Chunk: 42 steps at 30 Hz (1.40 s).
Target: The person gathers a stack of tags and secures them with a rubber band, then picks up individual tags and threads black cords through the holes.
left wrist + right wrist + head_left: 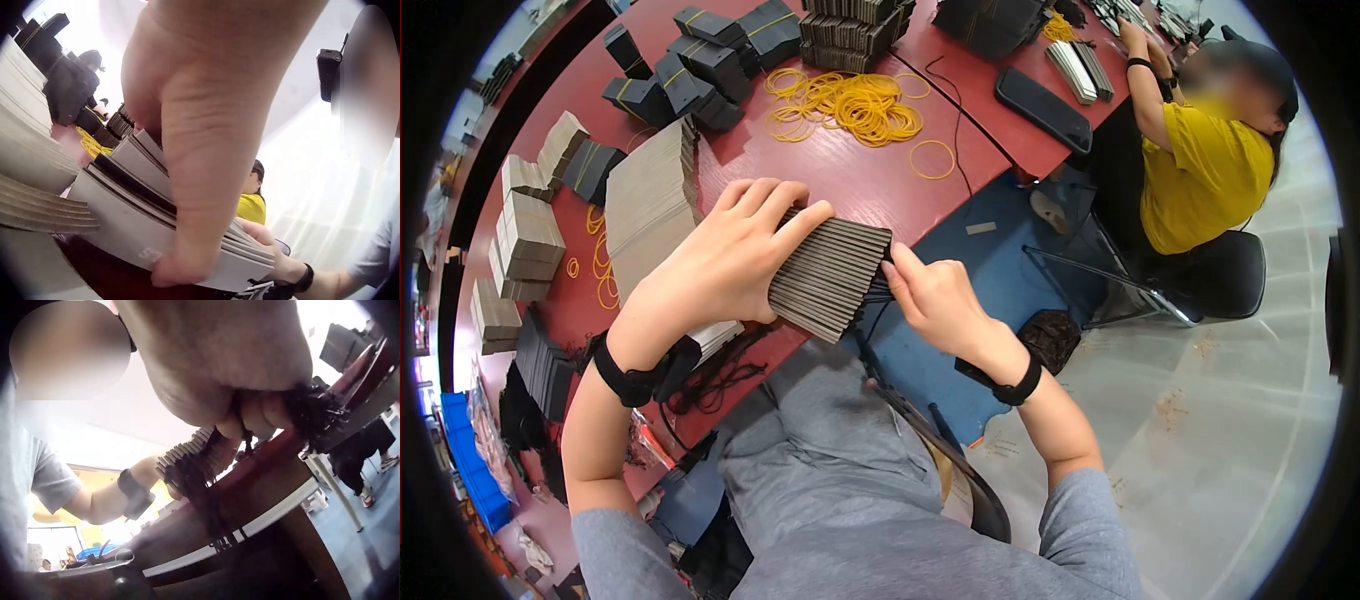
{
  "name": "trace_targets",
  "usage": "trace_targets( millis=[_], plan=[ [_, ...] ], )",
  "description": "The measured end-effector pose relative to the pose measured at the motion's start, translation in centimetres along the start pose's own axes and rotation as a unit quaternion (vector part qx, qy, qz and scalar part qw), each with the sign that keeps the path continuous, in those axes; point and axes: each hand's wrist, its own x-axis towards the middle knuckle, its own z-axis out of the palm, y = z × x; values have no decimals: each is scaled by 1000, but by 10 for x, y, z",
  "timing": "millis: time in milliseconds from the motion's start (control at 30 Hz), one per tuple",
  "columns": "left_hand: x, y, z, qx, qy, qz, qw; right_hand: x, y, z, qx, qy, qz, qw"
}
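A fanned stack of thin grey cards (828, 278) is held over the red table's front edge. My left hand (725, 245) grips it from the left, fingers across the top and thumb on the near side. In the left wrist view the thumb presses a pale card face (122, 215) with dark sheets layered among the others. My right hand (945, 305) is at the stack's right end, thumb and forefinger by its corner. The right wrist view shows its fingers curled around black cords (312, 415). More black cords (203, 487) hang from the end of the stack.
A larger grey card stack (645, 205) lies beside my left forearm. Loose yellow rubber bands (860, 108), banded black bundles (690, 85) and a black case (1043, 108) occupy the red table (840, 178). A person in yellow (1210, 165) sits at the right.
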Motion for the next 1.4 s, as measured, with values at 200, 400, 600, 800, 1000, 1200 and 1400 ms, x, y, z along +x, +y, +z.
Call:
trace_targets(
  millis=[200, 400, 600, 800, 1000, 1200, 1400],
  plan=[
    [2, -3, 2, -5, -19, -3, 1000, 5, 3, -7, -19, -4, -30, 999],
    [-2, -4, -8, -18, 43, -11, 999, 2, -8, -18, 27, -21, 34, 999],
    [-5, 4, -24, -74, 92, -19, 993, 23, -40, -28, 26, 29, -29, 999],
    [-11, 2, -18, -156, 146, -26, 977, 47, -52, -37, 30, 142, -116, 983],
    [-17, -1, -13, -164, 157, -41, 973, 50, -59, -50, 26, 47, -132, 990],
    [-14, 0, -11, -244, 158, -37, 956, 66, -57, -40, 189, 42, -135, 972],
    [-3, -7, 18, -449, 165, -59, 876, 76, -51, -3, 367, 46, -88, 925]
  ],
)
